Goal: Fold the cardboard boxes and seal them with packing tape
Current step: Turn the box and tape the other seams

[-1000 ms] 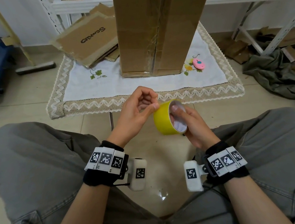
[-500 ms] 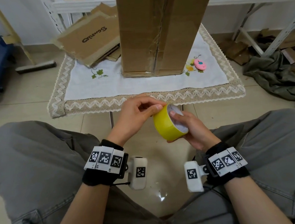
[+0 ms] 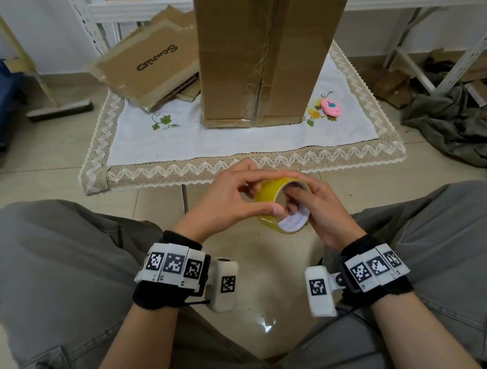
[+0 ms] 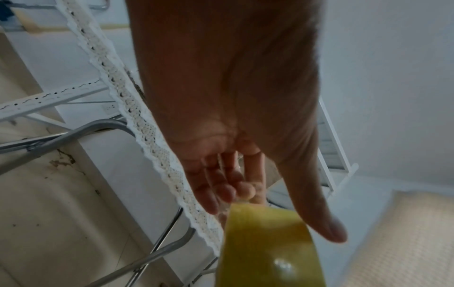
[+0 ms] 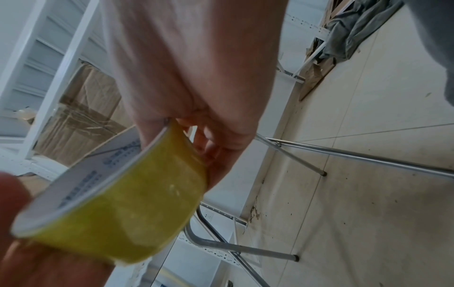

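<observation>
Left of the tall cardboard box [image 3: 268,49], flattened cardboard [image 3: 149,66] lies on the cloth-covered table [image 3: 235,167]. Below the box, between the knees, the left hand [image 3: 228,197] curls its fingertips onto the yellow tape roll's [image 3: 269,193] outer band. The right hand [image 3: 317,204] grips the roll (fingers inside its white core). A pink object [image 3: 330,107] lies just right of the box.

Flattened cardboard box [image 3: 149,66]: 1 dark printed logo, upside down, not reliably legible. Tape roll [image 5: 115,205] inner core: print blurred, unreadable.
</observation>
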`<move>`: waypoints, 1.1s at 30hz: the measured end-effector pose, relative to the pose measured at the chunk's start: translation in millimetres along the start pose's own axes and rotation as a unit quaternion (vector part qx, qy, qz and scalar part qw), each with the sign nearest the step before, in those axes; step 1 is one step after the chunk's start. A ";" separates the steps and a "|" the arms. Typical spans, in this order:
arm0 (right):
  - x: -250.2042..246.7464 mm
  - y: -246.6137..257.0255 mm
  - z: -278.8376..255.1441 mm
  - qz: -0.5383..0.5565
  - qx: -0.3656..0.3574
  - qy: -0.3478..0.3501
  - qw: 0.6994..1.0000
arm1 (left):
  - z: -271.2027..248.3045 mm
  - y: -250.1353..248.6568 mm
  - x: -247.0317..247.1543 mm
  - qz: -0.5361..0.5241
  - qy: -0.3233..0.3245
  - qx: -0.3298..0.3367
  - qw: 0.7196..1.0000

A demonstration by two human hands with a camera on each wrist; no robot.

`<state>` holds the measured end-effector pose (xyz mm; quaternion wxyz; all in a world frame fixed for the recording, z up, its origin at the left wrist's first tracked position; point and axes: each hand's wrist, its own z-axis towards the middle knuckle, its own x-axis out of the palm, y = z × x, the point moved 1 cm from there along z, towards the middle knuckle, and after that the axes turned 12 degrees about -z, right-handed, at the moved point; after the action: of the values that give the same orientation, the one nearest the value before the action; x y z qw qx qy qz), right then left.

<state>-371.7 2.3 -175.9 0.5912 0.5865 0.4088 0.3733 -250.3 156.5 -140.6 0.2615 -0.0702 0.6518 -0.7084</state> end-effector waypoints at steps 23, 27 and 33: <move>-2.5 1.3 1.3 0.001 -0.016 -0.016 1.000 | -0.8 -4.6 1.9 0.032 -0.045 0.081 0.995; -2.8 -1.1 0.2 -0.014 -0.019 0.007 1.000 | -0.1 -0.8 5.1 0.080 0.019 0.069 0.994; -2.5 -3.5 2.6 -0.002 -0.014 0.016 1.000 | -1.7 -2.8 3.4 0.034 0.002 0.064 0.997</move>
<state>-370.4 -1.2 -179.4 0.5933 0.5718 0.4138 0.3872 -254.7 156.4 -139.0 0.2878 -0.0301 0.6076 -0.7396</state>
